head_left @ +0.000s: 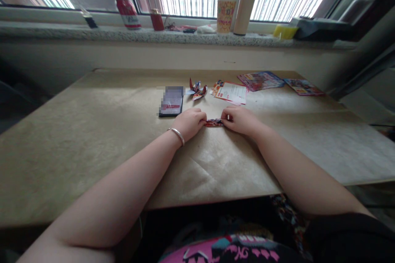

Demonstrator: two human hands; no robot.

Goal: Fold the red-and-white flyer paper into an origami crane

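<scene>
A narrow folded strip of colourful printed paper (214,123) lies flat on the table between my hands. My left hand (190,123) has its fingers closed on the strip's left end. At the right end, the fingers of my right hand (239,120) pinch the paper against the tabletop. Just beyond my left hand rests a phone (171,101) with its screen lit. Beside the phone stand folded paper pieces (197,89) with pointed tips. My fingers hide both ends of the strip.
Printed sheets (231,92) and colourful leaflets (262,80) lie toward the table's back right, with another leaflet (304,86) farther right. On the windowsill (185,38) stand a red can (128,14), a red bottle (156,20), a patterned cup (226,14) and a yellow sponge-like block (284,32).
</scene>
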